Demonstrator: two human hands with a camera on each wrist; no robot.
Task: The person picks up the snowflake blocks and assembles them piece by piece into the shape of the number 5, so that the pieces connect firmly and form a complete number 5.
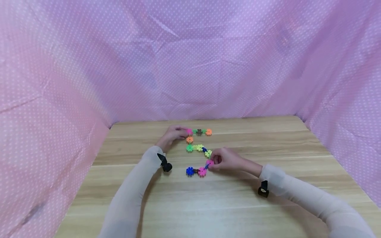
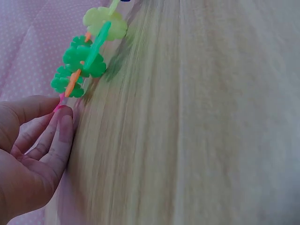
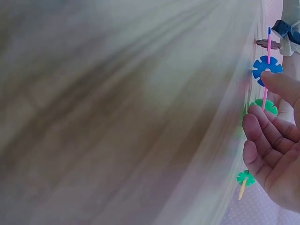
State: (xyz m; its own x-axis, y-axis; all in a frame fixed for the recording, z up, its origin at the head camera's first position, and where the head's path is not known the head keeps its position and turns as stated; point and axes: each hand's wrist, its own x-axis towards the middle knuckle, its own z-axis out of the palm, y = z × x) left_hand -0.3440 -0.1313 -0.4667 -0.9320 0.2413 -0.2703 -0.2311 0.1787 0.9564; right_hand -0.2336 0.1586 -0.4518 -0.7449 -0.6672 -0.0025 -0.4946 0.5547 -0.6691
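Note:
Colourful plastic snowflake discs, slotted together into one winding chain (image 1: pixel 199 147), lie on the wooden table. My left hand (image 1: pixel 174 133) pinches the pink disc (image 1: pixel 189 132) at the chain's far left corner. From there a green, brown and orange arm runs right. At the lower right bend, my right hand (image 1: pixel 227 159) holds another pink disc (image 1: pixel 210 163) between thumb and fingers. Beside that thumb in the right wrist view is a blue disc (image 3: pixel 267 70). The chain's near end is a dark blue disc (image 1: pixel 190 171). Fingers partly hide both pink discs.
The wooden table (image 1: pixel 238 205) stretches around the chain on all sides. Pink dotted cloth (image 1: pixel 190 66) hangs behind it and along both sides. Each wrist carries a small black camera on a strap, such as the left camera (image 1: pixel 166 166).

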